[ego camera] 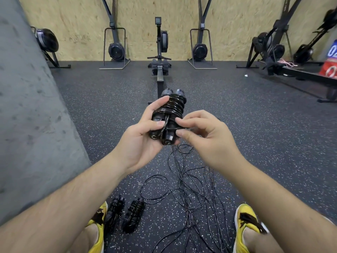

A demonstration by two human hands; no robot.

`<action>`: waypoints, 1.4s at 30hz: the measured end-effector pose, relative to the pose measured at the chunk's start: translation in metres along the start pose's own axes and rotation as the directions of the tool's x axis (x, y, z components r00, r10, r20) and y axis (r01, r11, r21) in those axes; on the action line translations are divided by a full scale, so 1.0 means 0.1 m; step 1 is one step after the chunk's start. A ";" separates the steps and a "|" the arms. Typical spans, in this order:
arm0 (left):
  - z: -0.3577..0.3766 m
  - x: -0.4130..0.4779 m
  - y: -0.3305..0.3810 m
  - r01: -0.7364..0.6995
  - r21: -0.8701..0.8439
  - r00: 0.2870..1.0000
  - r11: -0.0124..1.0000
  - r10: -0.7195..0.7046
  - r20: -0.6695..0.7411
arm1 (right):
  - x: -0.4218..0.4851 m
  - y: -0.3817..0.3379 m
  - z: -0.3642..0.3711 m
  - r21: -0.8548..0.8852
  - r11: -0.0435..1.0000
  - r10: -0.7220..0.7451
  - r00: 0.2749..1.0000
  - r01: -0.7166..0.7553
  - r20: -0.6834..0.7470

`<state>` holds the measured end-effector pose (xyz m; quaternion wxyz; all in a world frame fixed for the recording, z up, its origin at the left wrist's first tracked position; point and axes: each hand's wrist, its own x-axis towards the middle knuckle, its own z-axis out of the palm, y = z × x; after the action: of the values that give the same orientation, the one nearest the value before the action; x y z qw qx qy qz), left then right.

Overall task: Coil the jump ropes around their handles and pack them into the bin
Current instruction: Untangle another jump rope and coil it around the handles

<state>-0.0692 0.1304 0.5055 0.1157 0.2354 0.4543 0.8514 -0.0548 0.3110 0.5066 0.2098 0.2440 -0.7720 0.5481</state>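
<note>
My left hand (144,132) grips a black jump rope bundle (169,110), two handles side by side with cord wound around their upper part. My right hand (204,132) pinches the cord at the bundle's lower right side, thumb and forefinger together. Below, on the speckled floor, lie several loose black ropes (191,194) in a tangle. Two coiled rope bundles (116,210) (134,214) lie side by side near my left shoe. No bin is in view.
A grey concrete pillar (32,115) stands close on the left. A rowing machine (160,57) runs straight ahead, its rail ending just behind my hands. Ski machines (115,46) line the plywood wall. My yellow shoes (246,220) flank the ropes.
</note>
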 end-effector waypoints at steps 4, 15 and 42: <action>-0.03 -0.02 0.02 -0.001 0.011 1.000 1.000 0.001 0.011 | 0.03 0.05 -0.07 -0.136 0.984 -0.101 0.991 0.113 0.090; -0.03 -0.02 -0.15 0.027 0.174 0.999 0.984 -0.022 -0.030 | -0.10 0.03 0.34 -0.089 0.996 -0.029 0.972 0.008 -0.231; -1.57 -0.34 -0.70 0.516 0.542 0.778 0.664 -0.098 -0.621 | -0.10 1.33 1.86 0.298 0.517 0.802 0.576 -0.803 0.159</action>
<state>-0.1201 0.0431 0.3628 0.0357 -0.0738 0.7832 0.6163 -0.1380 0.1729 0.3437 -0.1120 -0.1069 -0.6910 0.7060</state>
